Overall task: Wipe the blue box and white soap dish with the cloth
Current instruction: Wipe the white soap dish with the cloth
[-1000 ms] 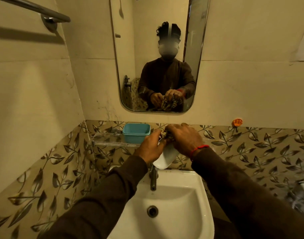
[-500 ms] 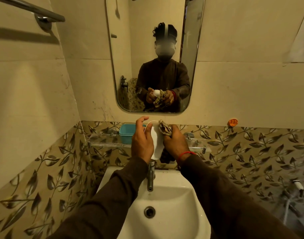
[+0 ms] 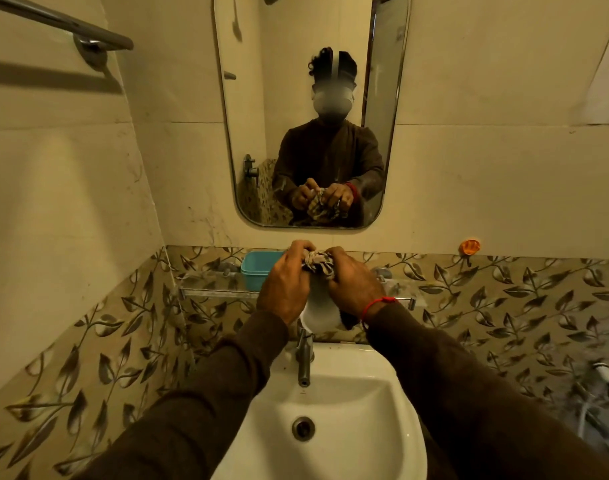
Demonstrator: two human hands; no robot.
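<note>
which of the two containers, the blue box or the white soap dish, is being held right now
The white soap dish: the left hand holds it above the tap, cloth on it. The blue box sits untouched on the shelf.

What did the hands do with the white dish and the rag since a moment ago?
The left hand tipped the white soap dish back from upright, so its rounded end points down toward the tap. The right hand brought the cloth up over the dish's top end, where both hands now meet. The blue box stayed on the glass shelf.
</note>
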